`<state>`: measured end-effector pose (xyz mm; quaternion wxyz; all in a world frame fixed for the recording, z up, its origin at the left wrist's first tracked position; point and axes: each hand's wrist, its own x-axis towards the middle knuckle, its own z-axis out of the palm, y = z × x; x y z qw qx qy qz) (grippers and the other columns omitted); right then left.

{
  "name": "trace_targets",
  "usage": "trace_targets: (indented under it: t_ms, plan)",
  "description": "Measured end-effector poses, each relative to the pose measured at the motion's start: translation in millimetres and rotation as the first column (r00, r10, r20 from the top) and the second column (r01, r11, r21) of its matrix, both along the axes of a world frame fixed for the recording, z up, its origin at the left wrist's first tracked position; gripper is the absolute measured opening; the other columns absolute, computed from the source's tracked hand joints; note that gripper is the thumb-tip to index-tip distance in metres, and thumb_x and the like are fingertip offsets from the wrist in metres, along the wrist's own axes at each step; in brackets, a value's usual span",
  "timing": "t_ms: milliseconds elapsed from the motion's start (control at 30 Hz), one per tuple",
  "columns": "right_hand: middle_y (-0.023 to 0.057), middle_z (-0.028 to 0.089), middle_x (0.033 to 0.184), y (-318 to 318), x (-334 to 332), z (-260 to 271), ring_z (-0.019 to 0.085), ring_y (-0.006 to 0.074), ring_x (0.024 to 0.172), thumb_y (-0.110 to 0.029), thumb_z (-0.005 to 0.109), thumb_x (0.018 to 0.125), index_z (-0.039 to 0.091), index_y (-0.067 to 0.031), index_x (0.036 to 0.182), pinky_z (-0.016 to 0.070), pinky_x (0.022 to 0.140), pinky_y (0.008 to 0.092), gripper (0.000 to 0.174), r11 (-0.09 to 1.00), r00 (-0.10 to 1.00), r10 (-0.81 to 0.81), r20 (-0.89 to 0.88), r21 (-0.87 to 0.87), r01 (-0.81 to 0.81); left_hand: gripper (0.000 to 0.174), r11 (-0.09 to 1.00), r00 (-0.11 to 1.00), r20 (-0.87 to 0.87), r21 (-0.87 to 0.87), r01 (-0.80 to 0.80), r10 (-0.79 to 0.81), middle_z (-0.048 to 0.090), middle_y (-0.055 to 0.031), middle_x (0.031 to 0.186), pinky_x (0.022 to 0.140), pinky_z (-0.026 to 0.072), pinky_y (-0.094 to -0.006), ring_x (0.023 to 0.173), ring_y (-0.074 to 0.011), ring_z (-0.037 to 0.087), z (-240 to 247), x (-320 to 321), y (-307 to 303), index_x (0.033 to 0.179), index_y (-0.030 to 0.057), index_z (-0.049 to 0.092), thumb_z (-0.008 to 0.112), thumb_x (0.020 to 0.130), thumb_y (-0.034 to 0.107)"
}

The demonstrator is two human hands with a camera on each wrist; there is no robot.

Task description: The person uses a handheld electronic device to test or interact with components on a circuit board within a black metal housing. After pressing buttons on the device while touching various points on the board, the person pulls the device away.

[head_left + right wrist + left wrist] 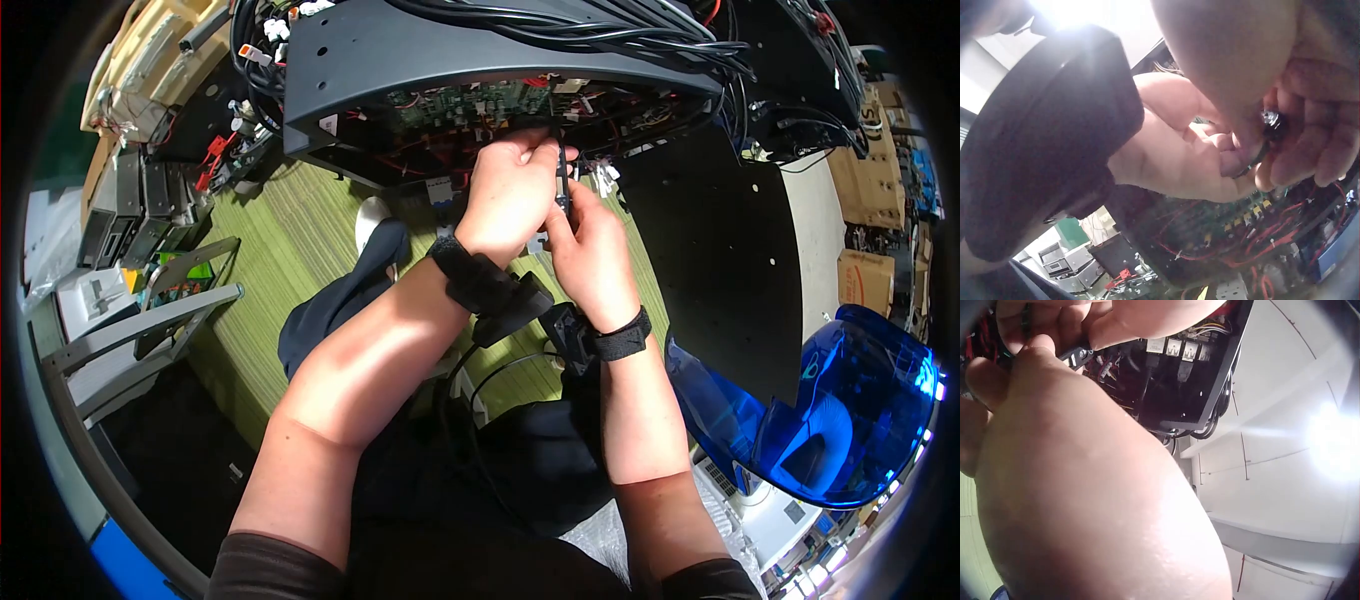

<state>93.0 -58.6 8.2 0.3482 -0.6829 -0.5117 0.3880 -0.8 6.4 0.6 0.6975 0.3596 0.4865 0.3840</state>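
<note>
And there was the strip (562, 180), small and dark, right between the two hands, just below the machine's (340, 45) open front! Its long axis ran nearly upright in the head view, one end toward the opening, the other down toward the right hand (597, 245); which end was its front, I couldn't tell. The left hand (510, 190) had thumb and fingertips clamped on the upper part, and the right hand pinched the lower end, thumb against finger. What a tight squeeze! Over in the left wrist view the visible bit lay on a slant, with silvery patches on its side, and only there did the sockets (1182, 350) show clearly, with the pale ceiling (1285, 469) beyond. The right wrist view gave a glossy glint between the fingers, plus yellow parts (1247, 215) near red wires (1279, 244). The head view alone had the blue shell (850, 420), off to the right, and the pale shoe (371, 222) on the green floor (250, 235).
</note>
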Motion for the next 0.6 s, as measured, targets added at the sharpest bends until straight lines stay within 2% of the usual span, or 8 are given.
trace_targets:
  t_ms: [200, 433, 533, 600]
  plan:
    - [0.0226, 0.061, 0.072, 0.6, -0.2, 1.0, 0.062, 0.0363, 0.068, -0.015, 0.056, 0.088, 0.057, 0.0052, 0.100, 0.0472, 0.060, 0.0408, 0.023, 1.000, 0.999, 0.007, 0.041, 0.014, -0.007, 0.023, 0.997, 0.999, 0.035, -0.076, 0.007, -0.005, 0.065, -0.0109, 0.094, 0.073, 0.0477, -0.0253, 0.078, -0.0124, 0.059, 1.6, -1.4, 1.4, 0.105, -0.0052, 0.059, 0.046, 0.093, 0.009]
    - [0.0230, 0.061, 0.072, 0.6, -0.9, 3.3, 0.062, 0.0369, 0.068, -0.016, 0.057, 0.088, 0.057, 0.0053, 0.102, 0.0477, 0.060, 0.0410, 0.025, 1.000, 0.995, 0.014, 0.095, 0.007, -0.015, 0.023, 0.999, 1.000, 0.031, -0.051, 0.004, -0.002, 0.065, -0.0106, 0.094, 0.073, 0.0477, -0.0255, 0.078, -0.0124, 0.059, 2.0, -1.2, 0.9, 0.105, -0.0053, 0.059, 0.046, 0.093, 0.009]
    - [0.0225, 0.062, 0.072, 0.7, -2.0, 3.5, 0.063, 0.0354, 0.068, -0.017, 0.059, 0.086, 0.057, 0.0047, 0.103, 0.0481, 0.060, 0.0403, 0.028, 0.999, 0.993, -0.029, 0.112, 0.030, 0.026, 0.023, 0.999, 0.999, 0.041, -0.039, -0.006, 0.008, 0.065, -0.0104, 0.095, 0.071, 0.0482, -0.0255, 0.076, -0.0121, 0.059, 1.9, -0.9, 1.0, 0.105, -0.0052, 0.059, 0.046, 0.093, 0.009]
    - [0.0200, 0.062, 0.070, 1.2, -2.5, 8.0, 0.063, 0.0317, 0.064, -0.019, 0.061, 0.085, 0.059, 0.0035, 0.102, 0.0481, 0.059, 0.0383, 0.029, 0.998, 0.982, -0.050, 0.184, -0.032, 0.057, 0.023, 1.000, 0.999, 0.041, -0.029, -0.005, 0.007, 0.065, -0.0099, 0.094, 0.068, 0.0485, -0.0253, 0.074, -0.0117, 0.059, 0.9, -0.7, 1.1, 0.105, -0.0049, 0.059, 0.046, 0.093, 0.008]
